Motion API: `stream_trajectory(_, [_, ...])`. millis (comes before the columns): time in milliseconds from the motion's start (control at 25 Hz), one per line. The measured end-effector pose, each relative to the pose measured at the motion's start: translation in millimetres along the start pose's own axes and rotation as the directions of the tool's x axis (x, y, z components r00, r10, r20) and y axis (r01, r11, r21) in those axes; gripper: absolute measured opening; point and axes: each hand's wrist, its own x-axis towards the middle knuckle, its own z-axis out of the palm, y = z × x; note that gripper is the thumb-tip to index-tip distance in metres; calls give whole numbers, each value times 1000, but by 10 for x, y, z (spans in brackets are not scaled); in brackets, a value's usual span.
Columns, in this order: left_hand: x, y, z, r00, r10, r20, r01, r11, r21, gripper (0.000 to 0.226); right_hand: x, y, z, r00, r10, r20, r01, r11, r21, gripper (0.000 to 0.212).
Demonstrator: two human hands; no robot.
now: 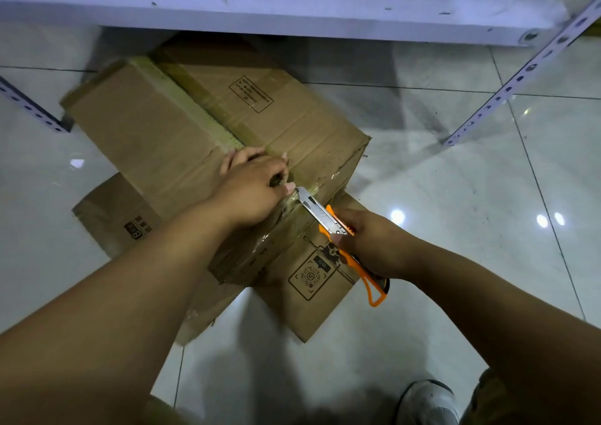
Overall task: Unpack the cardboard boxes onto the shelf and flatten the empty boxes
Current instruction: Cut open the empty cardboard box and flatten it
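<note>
- Both hands are at the near end of the box [208,132], which sits on the tiled floor [455,197] just in front of the shelf [260,8], its far end tucked under the shelf's front edge.
- From where I sit, the left hand [253,187] lies on top of the box with its fingers curled over the taped middle seam; I can't tell whether they pinch the tape [198,99] or only press down. I judge it is there to steady the box and keep the flaps tight for the blade.
- Holding the orange knife [338,232], the right hand [370,245] wraps its fingers round the handle. The metal blade points up and away toward the seam at the box's near top edge, right beside the left thumb.
- That closeness worries me: a slip along the tape would run toward the left fingers.
- Under the near end of the box lies flat cardboard [312,291], spread on the floor, so I read it as a box already flattened.
- I take the step in hand to be slitting the tape; the box looks closed, so nothing from it is on the shelf yet.
- One pale shoe [429,398] shows at the bottom edge.
</note>
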Motion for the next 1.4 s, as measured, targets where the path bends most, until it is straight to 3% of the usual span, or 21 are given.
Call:
stream_trajectory(160, [-47, 82, -68, 998, -57, -15, 54, 990, -128, 7, -62, -45, 67, 996, -17, 82, 21, 999, -50, 34])
stream_trajectory(360, [-53, 47, -40, 997, -34, -63, 26, 991, -130, 10, -50, -75, -8, 999, 32, -9, -32, 997, 67, 39])
stream_trajectory(520, [-44, -49, -39, 996, 22, -89, -40, 979, -199, 8, -87, -107, -92, 981, 123, -148, -77, 957, 281, 37])
stream_trajectory(680, [-41, -100, -70, 990, 102, -99, -117, 981, -157, 21, -109, -140, -120, 964, 144, -222, -66, 943, 325, 32])
stream_trajectory(920, [-108, -12, -138, 994, 27, -110, -38, 994, -101, 22, -127, -191, -145, 957, 92, -274, -14, 961, 275, 21])
stream_trajectory(1120, [-196, 95, 33, 999, 50, 18, -50, 998, 37, 23, -128, -170, -162, 954, 63, -292, 18, 964, 265, 21])
stream_trajectory(1240, [-242, 159, 99, 997, 75, 26, -75, 997, -29, 24, -132, -124, -169, 952, 80, -296, -12, 975, 223, 34])
stream_trajectory(1400, [-226, 143, 87, 995, 75, -63, -86, 975, -204, 25, -119, -79, -145, 941, 81, -328, -36, 989, 143, 43])
